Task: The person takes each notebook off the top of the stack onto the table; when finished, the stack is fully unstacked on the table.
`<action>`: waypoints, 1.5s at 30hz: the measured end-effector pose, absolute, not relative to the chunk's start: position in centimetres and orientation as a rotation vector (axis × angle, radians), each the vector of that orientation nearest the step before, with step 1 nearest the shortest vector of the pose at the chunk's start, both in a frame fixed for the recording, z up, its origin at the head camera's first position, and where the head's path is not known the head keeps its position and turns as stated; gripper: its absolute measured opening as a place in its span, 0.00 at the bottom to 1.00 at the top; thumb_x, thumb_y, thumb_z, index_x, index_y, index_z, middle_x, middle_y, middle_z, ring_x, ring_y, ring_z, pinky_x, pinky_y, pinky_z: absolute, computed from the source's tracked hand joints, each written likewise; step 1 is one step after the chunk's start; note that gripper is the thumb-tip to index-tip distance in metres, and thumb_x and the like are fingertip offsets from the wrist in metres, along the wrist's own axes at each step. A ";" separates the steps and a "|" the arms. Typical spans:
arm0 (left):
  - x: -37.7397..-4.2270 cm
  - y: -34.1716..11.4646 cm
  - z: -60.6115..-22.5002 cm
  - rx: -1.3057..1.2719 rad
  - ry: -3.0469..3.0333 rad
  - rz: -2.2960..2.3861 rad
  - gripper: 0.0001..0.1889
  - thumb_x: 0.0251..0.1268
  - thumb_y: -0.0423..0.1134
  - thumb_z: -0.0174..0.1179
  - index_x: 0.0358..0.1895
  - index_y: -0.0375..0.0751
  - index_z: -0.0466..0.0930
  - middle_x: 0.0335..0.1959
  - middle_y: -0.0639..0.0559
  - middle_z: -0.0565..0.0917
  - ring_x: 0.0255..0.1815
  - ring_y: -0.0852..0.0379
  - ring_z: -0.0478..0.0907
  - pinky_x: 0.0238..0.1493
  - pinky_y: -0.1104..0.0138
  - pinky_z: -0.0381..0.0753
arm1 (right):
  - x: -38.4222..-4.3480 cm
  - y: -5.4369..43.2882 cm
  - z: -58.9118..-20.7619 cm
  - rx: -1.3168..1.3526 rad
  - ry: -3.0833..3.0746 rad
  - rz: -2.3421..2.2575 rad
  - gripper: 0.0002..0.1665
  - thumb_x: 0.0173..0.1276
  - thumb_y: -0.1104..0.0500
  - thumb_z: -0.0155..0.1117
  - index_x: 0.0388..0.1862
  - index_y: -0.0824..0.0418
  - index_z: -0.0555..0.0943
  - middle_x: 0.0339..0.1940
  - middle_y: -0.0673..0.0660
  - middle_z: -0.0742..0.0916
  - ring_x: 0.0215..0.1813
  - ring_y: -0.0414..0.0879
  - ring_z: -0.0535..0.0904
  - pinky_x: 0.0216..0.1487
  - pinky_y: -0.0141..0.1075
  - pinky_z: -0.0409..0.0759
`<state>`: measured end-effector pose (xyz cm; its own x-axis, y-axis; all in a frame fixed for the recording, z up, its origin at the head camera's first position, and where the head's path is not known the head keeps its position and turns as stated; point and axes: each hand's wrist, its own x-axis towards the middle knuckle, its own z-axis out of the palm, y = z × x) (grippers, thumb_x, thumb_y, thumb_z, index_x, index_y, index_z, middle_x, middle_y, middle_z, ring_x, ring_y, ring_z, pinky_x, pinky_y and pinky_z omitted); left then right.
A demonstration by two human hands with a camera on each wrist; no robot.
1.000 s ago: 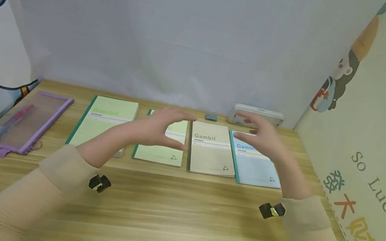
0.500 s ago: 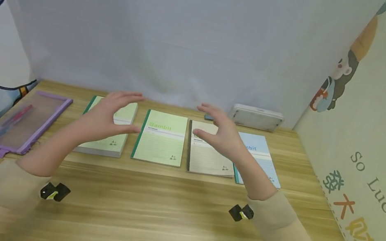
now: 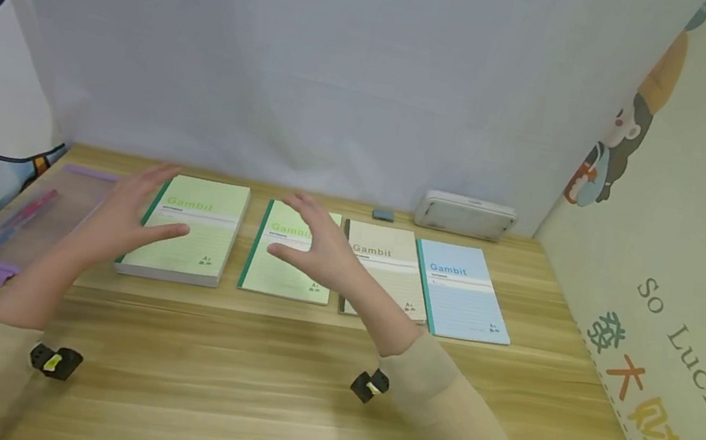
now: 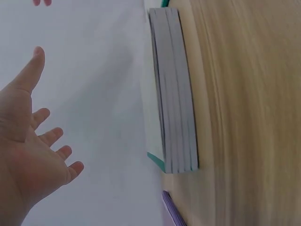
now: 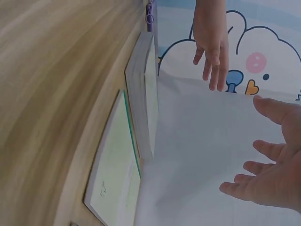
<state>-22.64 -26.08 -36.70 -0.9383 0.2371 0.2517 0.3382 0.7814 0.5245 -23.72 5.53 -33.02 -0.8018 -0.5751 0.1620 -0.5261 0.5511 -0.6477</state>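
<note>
My left hand [image 3: 121, 212] hovers with thumb and fingers spread, between the purple mesh zip pouch [image 3: 75, 198] and a thick stack of green notebooks [image 3: 185, 241]; it holds nothing. In the left wrist view that stack's page edges [image 4: 176, 94] show several layers. Over a single green notebook [image 3: 272, 280] is my right hand [image 3: 321, 249], its thumb held apart from the fingers and nothing in its grasp. A beige notebook [image 3: 387, 240], partly behind the right forearm, lies beside a blue notebook [image 3: 467, 302]. In the right wrist view both hands appear above the notebooks.
Behind the notebooks, a small grey-blue block [image 3: 383, 215] lies near a white case [image 3: 466, 216] that leans by the back curtain [image 3: 317, 93]. Pens [image 3: 17, 223] show inside the pouch. A printed wall [image 3: 677, 299] borders the wooden table [image 3: 243, 401] on the right.
Both hands have swept left over the row: the left from the single green notebook to the stack and pouch, the right from the blue notebook past the beige one. The notebooks have stayed put.
</note>
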 end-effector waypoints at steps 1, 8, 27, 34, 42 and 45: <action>-22.8 -26.5 -37.1 -0.445 -2.809 -0.898 0.49 0.57 0.54 0.65 0.76 0.46 0.45 0.75 0.37 0.47 0.73 0.31 0.42 0.64 0.33 0.42 | -23.8 5.0 -33.5 -0.958 2.693 -1.097 0.44 0.63 0.46 0.65 0.74 0.51 0.58 0.77 0.52 0.56 0.76 0.51 0.50 0.71 0.53 0.57; -23.6 -29.0 -39.4 -0.349 -2.909 -0.964 0.57 0.55 0.54 0.66 0.76 0.43 0.32 0.75 0.32 0.40 0.73 0.28 0.38 0.63 0.32 0.44 | -24.3 1.3 -36.8 -0.859 2.585 -1.192 0.47 0.62 0.45 0.66 0.75 0.51 0.55 0.77 0.51 0.58 0.76 0.46 0.51 0.72 0.46 0.57; -26.6 -33.7 -42.1 -0.372 -3.173 -0.929 0.57 0.56 0.58 0.64 0.75 0.33 0.33 0.68 0.24 0.54 0.68 0.23 0.46 0.60 0.32 0.52 | -27.0 -4.1 -41.8 -0.807 2.644 -0.872 0.45 0.65 0.42 0.61 0.75 0.56 0.56 0.77 0.59 0.54 0.78 0.54 0.43 0.74 0.45 0.51; -26.8 -33.8 -42.2 -0.350 -3.225 -0.940 0.56 0.56 0.61 0.62 0.74 0.30 0.38 0.69 0.25 0.54 0.68 0.24 0.46 0.60 0.33 0.51 | -27.3 -5.2 -42.4 -0.788 2.684 -0.700 0.41 0.68 0.39 0.55 0.74 0.55 0.57 0.76 0.59 0.57 0.77 0.57 0.44 0.74 0.46 0.50; -26.9 -33.4 -41.7 -0.344 -3.250 -0.935 0.51 0.56 0.60 0.63 0.72 0.29 0.48 0.69 0.22 0.50 0.67 0.22 0.45 0.60 0.33 0.52 | -27.2 -5.6 -42.4 -0.799 2.750 -0.640 0.41 0.67 0.41 0.57 0.74 0.56 0.59 0.75 0.60 0.60 0.76 0.55 0.50 0.74 0.44 0.52; -26.9 -33.3 -41.5 -0.344 -3.241 -0.973 0.51 0.56 0.57 0.64 0.72 0.28 0.48 0.69 0.22 0.50 0.68 0.22 0.45 0.61 0.33 0.51 | -27.2 -5.6 -42.3 -0.807 2.745 -0.649 0.41 0.67 0.41 0.58 0.73 0.57 0.60 0.75 0.60 0.60 0.76 0.53 0.51 0.73 0.42 0.54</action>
